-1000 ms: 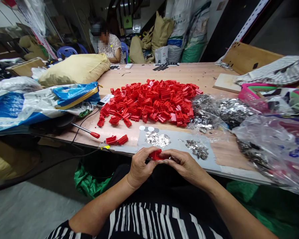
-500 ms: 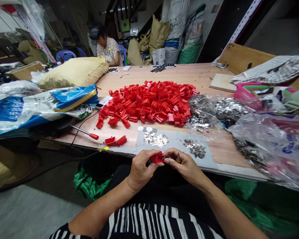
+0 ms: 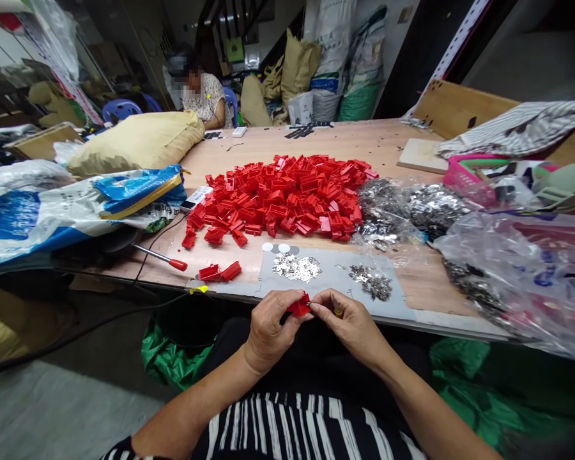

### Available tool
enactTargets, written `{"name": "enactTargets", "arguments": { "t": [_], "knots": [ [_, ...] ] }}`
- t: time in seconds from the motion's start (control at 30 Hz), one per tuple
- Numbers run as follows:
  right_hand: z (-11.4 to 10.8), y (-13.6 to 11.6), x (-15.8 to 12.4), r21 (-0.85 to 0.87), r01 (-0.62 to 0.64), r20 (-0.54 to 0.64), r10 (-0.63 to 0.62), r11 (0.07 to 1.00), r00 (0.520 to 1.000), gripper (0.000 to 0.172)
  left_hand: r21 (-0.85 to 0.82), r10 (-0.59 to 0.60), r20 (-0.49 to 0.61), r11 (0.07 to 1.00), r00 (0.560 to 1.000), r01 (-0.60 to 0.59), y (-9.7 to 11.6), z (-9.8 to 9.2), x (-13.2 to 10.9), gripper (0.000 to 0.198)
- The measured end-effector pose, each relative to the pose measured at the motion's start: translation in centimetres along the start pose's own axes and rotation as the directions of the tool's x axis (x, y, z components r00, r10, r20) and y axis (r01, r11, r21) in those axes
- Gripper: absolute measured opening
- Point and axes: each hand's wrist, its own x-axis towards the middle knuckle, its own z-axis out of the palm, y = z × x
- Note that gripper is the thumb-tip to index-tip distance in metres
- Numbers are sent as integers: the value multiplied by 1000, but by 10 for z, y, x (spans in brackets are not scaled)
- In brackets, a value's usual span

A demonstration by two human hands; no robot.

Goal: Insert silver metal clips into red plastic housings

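My left hand is closed on a small red plastic housing just over the table's front edge. My right hand pinches a tiny metal piece against the housing's right end; the fingertips hide most of it. A slim tool with a yellow band is tucked in the right-hand fingers, mostly hidden. Beyond the hands, a pile of shiny flat metal pieces and a smaller pile of darker metal pieces lie on a grey mat.
A large heap of red housings covers mid-table, with two more red housings nearer. To the left are a red-tipped lever and sacks. Plastic bags of metal parts lie right. Another person sits across the table.
The tool in my right hand has turned so its pointed tip no longer shows. My right fingertips have moved closer against the red housing. The camera view has shifted slightly.
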Motion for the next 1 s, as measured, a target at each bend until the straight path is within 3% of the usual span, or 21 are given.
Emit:
{"name": "enactTargets", "arguments": {
  "t": [0.23, 0.47, 0.63, 0.73, 0.9, 1.0],
  "knots": [
    [2, -1, 0, 108, -79, 17, 78, 991, 997, 38, 12, -24, -9, 1000, 1000, 24, 0, 1, -2, 33],
    [3, -6, -2, 132, -98, -3, 99, 986, 995, 39, -161, -310, 4, 938, 951, 306, -7, 5, -7, 33],
    [3, -4, -2, 105, -74, -10, 76, 992, 997, 37, -265, -419, 37, 871, 907, 413, -7, 7, -8, 33],
    [3, -3, -3, 80, -62, -15, 64, 995, 998, 36, -340, -486, 67, 810, 871, 478, -8, 8, -9, 35],
    [2, -4, -6, 33, -48, -35, 49, 998, 998, 33, -536, -594, 166, 616, 787, 577, -9, 11, -7, 39],
    [1, -8, -7, 23, -29, -12, 30, 999, 999, 32, -581, -614, 206, 549, 762, 601, -8, 10, -4, 38]
  ]
}}
